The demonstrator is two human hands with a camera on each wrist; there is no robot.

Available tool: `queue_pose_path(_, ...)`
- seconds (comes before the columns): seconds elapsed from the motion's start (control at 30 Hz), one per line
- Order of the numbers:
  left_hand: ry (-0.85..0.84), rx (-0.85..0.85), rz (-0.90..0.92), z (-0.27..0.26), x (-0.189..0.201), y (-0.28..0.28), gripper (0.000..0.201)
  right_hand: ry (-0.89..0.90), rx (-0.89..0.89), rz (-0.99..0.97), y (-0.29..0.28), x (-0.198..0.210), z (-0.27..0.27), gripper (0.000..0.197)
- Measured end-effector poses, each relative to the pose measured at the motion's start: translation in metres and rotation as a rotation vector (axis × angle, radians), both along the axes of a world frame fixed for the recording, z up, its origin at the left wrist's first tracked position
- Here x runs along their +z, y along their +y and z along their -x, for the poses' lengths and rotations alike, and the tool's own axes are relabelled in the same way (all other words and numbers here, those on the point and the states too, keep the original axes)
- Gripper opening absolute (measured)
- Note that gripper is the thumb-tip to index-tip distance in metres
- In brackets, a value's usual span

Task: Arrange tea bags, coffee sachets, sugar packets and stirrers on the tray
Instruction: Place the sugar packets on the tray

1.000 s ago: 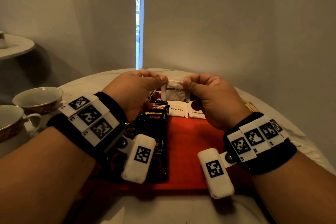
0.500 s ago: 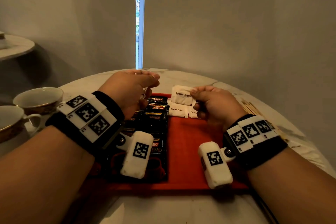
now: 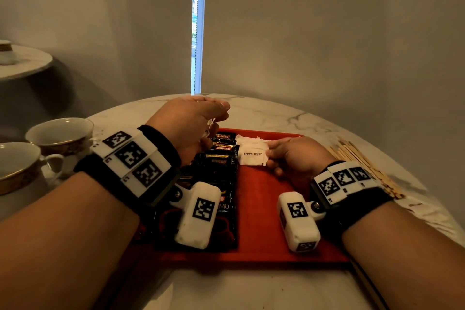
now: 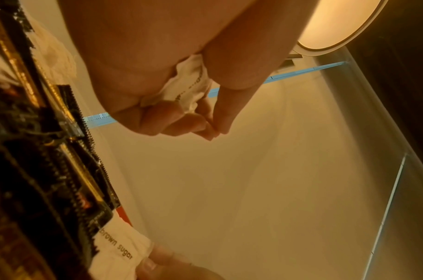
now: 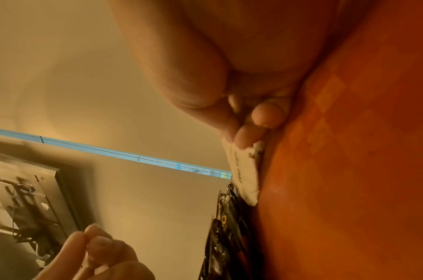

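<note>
Marble table [image 3: 314,118] bears red tray [image 3: 264,209], cups [image 3: 57,133], stirrers [image 3: 362,161].

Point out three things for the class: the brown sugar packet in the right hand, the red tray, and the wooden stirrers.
brown sugar packet [image 3: 252,154]: head view, on its printed label.
red tray [image 3: 261,214]: head view, bare floor between the wrists.
wooden stirrers [image 3: 362,158]: head view, middle of the bundle.

The room is dim and warm-toned. Daylight enters only through a narrow bright slit [image 3: 198,25] between the far blinds, overexposed to pale blue. In the head view the near forearms fall into shadow, and straight lines bow toward the edges. Both wrist views carry a strong orange cast, soft focus and heavy wide-angle stretching. A round ceiling lamp [image 4: 337,22] glares in the left wrist view.
</note>
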State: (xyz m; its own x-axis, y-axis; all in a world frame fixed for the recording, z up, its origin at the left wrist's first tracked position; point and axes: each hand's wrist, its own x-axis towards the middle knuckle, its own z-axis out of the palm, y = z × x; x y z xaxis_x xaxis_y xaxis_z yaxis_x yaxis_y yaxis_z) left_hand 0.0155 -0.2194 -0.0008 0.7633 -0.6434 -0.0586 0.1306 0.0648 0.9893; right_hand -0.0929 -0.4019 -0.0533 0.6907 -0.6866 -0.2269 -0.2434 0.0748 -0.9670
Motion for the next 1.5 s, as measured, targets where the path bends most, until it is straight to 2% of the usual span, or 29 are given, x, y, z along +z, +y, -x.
queue_pose_path(0.37, 0.076, 0.021, 0.032, 0.001, 0.002, -0.002, 0.019, -0.003, -0.036, 0.094, 0.000, -0.001, -0.001, 0.022)
queue_pose_path(0.5, 0.177, 0.070, 0.089, -0.001, 0.002, -0.005, 0.034, -0.028, -0.046, 0.074, 0.000, 0.001, -0.001, 0.019)
queue_pose_path(0.57, 0.199, 0.080, 0.110, -0.002, 0.002, -0.005, 0.036, -0.027, -0.044, 0.072, 0.000, 0.001, -0.001, 0.018)
queue_pose_path(0.87, 0.076, 0.058, 0.117, -0.002, 0.002, -0.004, 0.038, -0.110, -0.089, 0.069, 0.001, 0.008, 0.002, 0.021)
queue_pose_path(0.97, -0.042, 0.031, 0.118, -0.006, -0.002, -0.004, 0.029, -0.179, -0.097, 0.056, 0.002, 0.012, 0.002, 0.020)
queue_pose_path(1.03, -0.043, 0.017, 0.133, -0.009, -0.003, -0.003, 0.023, -0.268, -0.100, 0.012, 0.006, 0.019, 0.004, 0.016)
queue_pose_path(1.17, 0.068, -0.010, 0.247, -0.007, -0.001, -0.003, 0.017, -0.386, 0.105, -0.066, 0.021, 0.041, 0.014, 0.027)
queue_pose_path(1.3, 0.123, -0.045, 0.315, 0.000, 0.001, -0.004, 0.018, -0.374, 0.277, 0.020, 0.036, 0.047, 0.018, 0.039)
queue_pose_path(1.4, 0.061, -0.115, 0.238, 0.002, 0.001, -0.003, 0.019, -0.342, 0.247, 0.090, 0.045, 0.043, 0.013, 0.036)
queue_pose_path(1.5, -0.001, -0.175, 0.136, 0.003, 0.000, -0.002, 0.017, -0.404, 0.190, 0.041, 0.050, 0.043, 0.011, 0.028)
